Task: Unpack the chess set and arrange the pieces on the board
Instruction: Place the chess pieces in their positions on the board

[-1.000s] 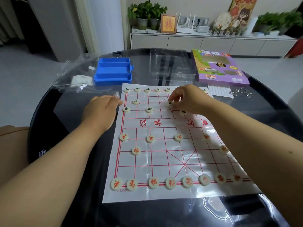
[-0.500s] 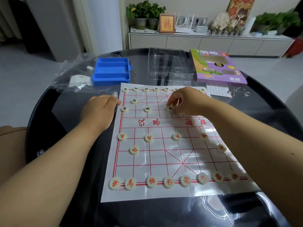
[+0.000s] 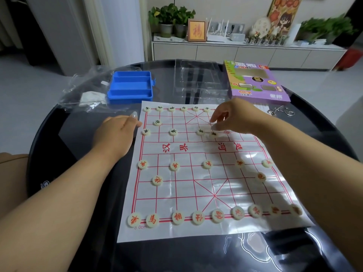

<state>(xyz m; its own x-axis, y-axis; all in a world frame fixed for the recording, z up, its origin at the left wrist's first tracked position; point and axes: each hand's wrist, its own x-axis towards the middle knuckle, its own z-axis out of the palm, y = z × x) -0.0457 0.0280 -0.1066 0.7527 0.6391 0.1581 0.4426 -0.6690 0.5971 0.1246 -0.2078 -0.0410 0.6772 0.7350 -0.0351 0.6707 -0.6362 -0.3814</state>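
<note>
White plastic sheet printed with a red grid, the chess board, lies flat near the front edge of the dark round glass tabletop, so its lines can guide each piece. Red-lettered cream discs fill the near rows; dark-lettered cream discs line the far rows. The left hand rests with relaxed, nearly straight fingers at the board's left edge, likely to stop the thin sheet sliding. The right hand hovers over the far right part, fingertips pinching or nudging one dark-lettered disc along the soldier row; blur hides the exact grip. An empty blue plastic tray sits beyond the board.
</note>
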